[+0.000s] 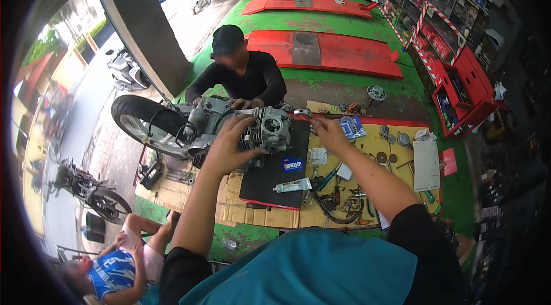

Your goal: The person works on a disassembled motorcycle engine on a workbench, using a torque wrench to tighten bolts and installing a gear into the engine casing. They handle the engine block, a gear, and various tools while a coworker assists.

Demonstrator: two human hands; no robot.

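1. Left hand [229,143] laid on the engine [252,132], fingers spread and curled over the finned cylinder, resting against the metal rather than pinching anything.
2. Right hand [328,130] raised just right of the engine, fingers loosely bent; whether anything sits in its grip cannot be told.
3. Engine lying on a black mat [275,173] over flattened cardboard [241,204] on the green floor [321,20], joined to a rear wheel [138,118] at the left.
4. Opposite, a person in black [244,72] crouched with both hands on the far side of the engine.
5. Near the right hand: a small blue packet [351,127], a white tube [293,185] on the mat, scattered tools [338,196] and round metal parts [396,138].
6. Bottom left, another person in a blue shirt [115,273] seated on the floor, well apart from the work.
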